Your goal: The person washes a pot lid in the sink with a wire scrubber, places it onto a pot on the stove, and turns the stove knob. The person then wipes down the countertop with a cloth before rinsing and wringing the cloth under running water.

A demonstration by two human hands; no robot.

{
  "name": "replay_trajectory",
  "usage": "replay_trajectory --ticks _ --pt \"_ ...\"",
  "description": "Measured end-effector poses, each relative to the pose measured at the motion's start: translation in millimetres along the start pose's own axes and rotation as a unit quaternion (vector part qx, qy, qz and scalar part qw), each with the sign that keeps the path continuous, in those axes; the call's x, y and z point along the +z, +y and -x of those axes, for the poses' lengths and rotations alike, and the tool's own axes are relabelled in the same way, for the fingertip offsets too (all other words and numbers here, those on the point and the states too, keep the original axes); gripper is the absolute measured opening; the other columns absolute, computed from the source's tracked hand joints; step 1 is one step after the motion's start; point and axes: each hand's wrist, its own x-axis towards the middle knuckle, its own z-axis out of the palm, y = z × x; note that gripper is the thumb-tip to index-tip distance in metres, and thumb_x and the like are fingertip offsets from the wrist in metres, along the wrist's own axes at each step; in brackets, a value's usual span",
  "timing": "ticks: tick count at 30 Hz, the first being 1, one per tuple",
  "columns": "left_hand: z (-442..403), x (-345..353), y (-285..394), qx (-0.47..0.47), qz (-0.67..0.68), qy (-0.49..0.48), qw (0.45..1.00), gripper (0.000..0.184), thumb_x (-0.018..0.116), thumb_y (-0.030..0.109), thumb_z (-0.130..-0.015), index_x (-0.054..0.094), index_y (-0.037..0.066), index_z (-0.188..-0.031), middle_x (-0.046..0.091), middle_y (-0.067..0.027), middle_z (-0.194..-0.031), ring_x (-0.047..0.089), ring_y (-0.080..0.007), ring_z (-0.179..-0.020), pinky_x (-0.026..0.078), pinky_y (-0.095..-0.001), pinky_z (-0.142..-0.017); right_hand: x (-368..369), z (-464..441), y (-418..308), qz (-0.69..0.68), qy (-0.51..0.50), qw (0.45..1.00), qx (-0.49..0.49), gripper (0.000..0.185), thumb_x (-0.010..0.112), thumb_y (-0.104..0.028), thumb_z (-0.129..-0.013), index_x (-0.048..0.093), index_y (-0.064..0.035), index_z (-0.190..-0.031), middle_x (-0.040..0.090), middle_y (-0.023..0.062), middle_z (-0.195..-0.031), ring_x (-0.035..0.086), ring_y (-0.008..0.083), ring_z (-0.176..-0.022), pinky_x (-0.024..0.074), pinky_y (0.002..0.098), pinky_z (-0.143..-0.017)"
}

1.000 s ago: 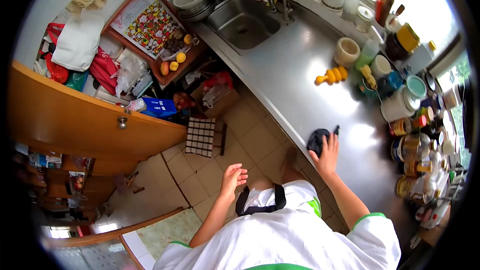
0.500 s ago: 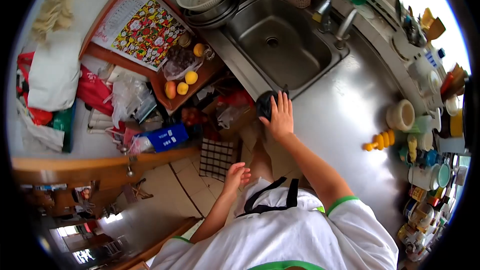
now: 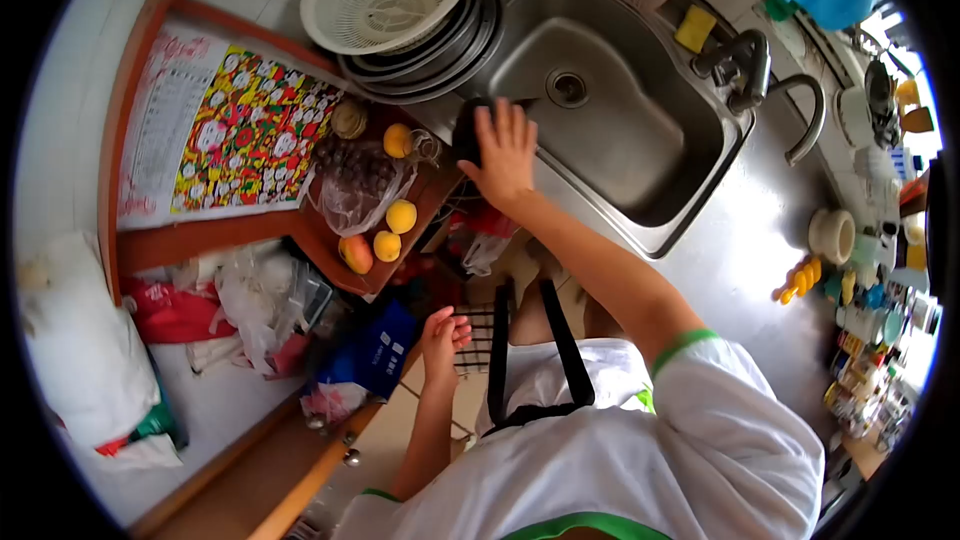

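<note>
My right hand lies with spread fingers over a black cloth-like bundle on the counter edge, at the left rim of the steel sink. The palm and fingers hide part of the bundle. My left hand hangs in the air below the counter, its fingers loosely curled and apart, with nothing in them. Near it is a blue box.
White colander and steel basins stand left of the sink. A wooden shelf holds yellow fruit and bagged grapes. A faucet and yellow sponge are behind the sink. Jars line the right.
My right hand has moved with the black bundle along the counter to the sink's left side. The view has turned toward the sink and shelf. My left hand remains low and empty.
</note>
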Motion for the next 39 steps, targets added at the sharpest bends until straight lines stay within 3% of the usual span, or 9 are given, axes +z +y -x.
replay_trajectory --ticks 4,7,15,21,24,29,33,36,39 --pt "1 -12 9 -0.009 -0.033 -0.023 0.999 0.024 0.05 0.012 -0.091 0.055 0.007 -0.114 0.064 -0.009 -0.096 0.063 -0.0182 -0.081 0.052 -0.0303 -0.07 44 -38 -8 -0.051 -0.029 0.997 -0.043 0.067 0.064 -0.04 -0.081 0.038 -0.0167 -0.138 0.026 0.0174 -0.147 0.023 0.0369 -0.136 0.0166 0.05 -0.111" --pt "-2 -20 14 -0.024 -0.053 -0.029 0.998 0.023 0.05 0.012 -0.092 0.055 0.007 -0.113 0.064 -0.0089 -0.096 0.063 -0.0179 -0.081 0.052 -0.0303 -0.07 56 -45 7 -0.101 -0.026 0.994 -0.033 0.062 0.062 -0.039 -0.083 0.041 -0.0137 -0.135 0.032 0.0161 -0.144 0.027 0.0333 -0.135 0.0193 0.045 -0.111" --pt "-11 18 44 0.005 -0.096 -0.109 0.989 0.027 0.048 0.013 -0.092 0.05 0.005 -0.118 0.062 -0.0093 -0.1 0.061 -0.0155 -0.082 0.05 -0.0281 -0.07 -53 92 86 -0.028 -0.015 0.998 0.047 0.055 0.068 -0.028 -0.078 0.05 -0.0076 -0.126 0.054 0.0093 -0.128 0.042 0.0224 -0.127 0.0197 0.0466 -0.11" --pt "-1 80 67 0.051 -0.154 -0.201 0.966 0.027 0.052 0.012 -0.091 0.051 0.007 -0.117 0.062 -0.0092 -0.099 0.061 -0.0158 -0.082 0.051 -0.0284 -0.071 -117 192 118 0.01 -0.017 0.992 0.126 0.053 0.067 -0.022 -0.079 0.05 -0.0061 -0.125 0.05 0.0106 -0.132 0.038 0.0251 -0.13 0.0189 0.0458 -0.111" --pt "2 113 69 0.066 -0.17 -0.227 0.957 0.026 0.052 0.012 -0.091 0.052 0.007 -0.116 0.063 -0.0087 -0.097 0.062 -0.0161 -0.079 0.051 -0.0276 -0.067 -149 250 133 0.027 -0.018 0.992 0.122 0.061 0.068 -0.013 -0.073 0.045 -0.005 -0.128 0.034 0.013 -0.144 0.026 0.0271 -0.136 0.0167 0.0431 -0.113" --pt "13 146 67 0.047 -0.237 -0.273 0.931 0.025 0.05 0.015 -0.092 0.051 0.007 -0.116 0.062 -0.0089 -0.098 0.06 -0.0159 -0.081 0.051 -0.029 -0.069 -182 326 149 0.051 0.067 0.943 0.323 0.062 0.07 -0.013 -0.073 0.043 -0.0043 -0.129 0.029 0.0135 -0.147 0.022 0.0281 -0.138 0.0158 0.0445 -0.113" --pt "31 181 59 0.032 -0.289 -0.272 0.917 0.026 0.05 0.015 -0.092 0.051 0.008 -0.117 0.06 -0.0099 -0.1 0.06 -0.0186 -0.086 0.051 -0.0327 -0.074 -216 387 203 0.15 0.198 0.826 0.507 0.062 0.063 -0.015 -0.083 0.034 -0.0009 -0.135 0.025 0.018 -0.148 0.022 0.0348 -0.137 0.014 0.0501 -0.11" --pt "47 198 51 0.031 -0.31 -0.292 0.905 0.026 0.049 0.015 -0.093 0.05 0.006 -0.117 0.06 -0.0102 -0.101 0.06 -0.0187 -0.087 0.051 -0.0322 -0.075 -222 353 250 0.16 0.251 0.792 0.533 0.067 0.063 -0.022 -0.083 0.031 0.005 -0.135 0.024 0.0232 -0.146 0.023 0.0397 -0.135 0.0172 0.0489 -0.11" --pt "58 210 43 0.023 -0.34 -0.273 0.9 0.026 0.049 0.016 -0.093 0.049 0.006 -0.117 0.06 -0.01 -0.101 0.06 -0.0186 -0.087 0.051 -0.0321 -0.075 -227 253 275 0.105 0.233 0.855 0.451 0.067 0.066 -0.027 -0.08 0.038 0.0049 -0.132 0.03 0.0234 -0.143 0.025 0.0376 -0.134 0.0197 0.0447 -0.111"
